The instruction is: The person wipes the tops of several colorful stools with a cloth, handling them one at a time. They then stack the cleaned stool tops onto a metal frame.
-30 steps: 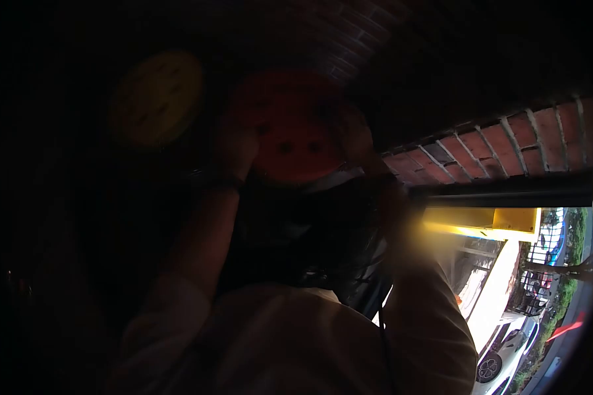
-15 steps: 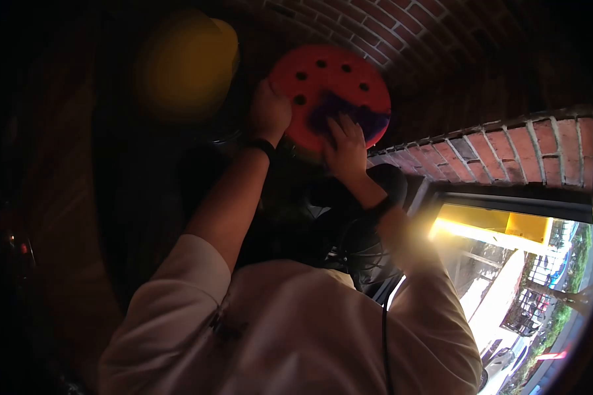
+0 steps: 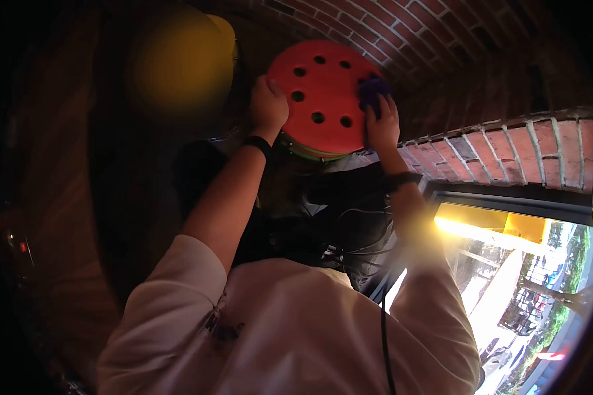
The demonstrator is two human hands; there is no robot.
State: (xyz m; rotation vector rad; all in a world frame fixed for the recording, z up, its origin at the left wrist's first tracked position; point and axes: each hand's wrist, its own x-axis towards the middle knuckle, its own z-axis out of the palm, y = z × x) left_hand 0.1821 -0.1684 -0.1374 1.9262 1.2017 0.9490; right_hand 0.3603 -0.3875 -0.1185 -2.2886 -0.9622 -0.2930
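Hands grip disc [image 3: 323, 99] edges (wall close).

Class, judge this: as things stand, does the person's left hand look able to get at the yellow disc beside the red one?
Probably yes. The left hand grips the red disc's left edge, and the yellow disc sits just left of it with nothing visible between, though the hand would have to let go first.

Blurred yellow disc [image 3: 181, 62] upper left; brick wall [image 3: 507, 155] right; parked cars [image 3: 507, 355] outside, lower right.
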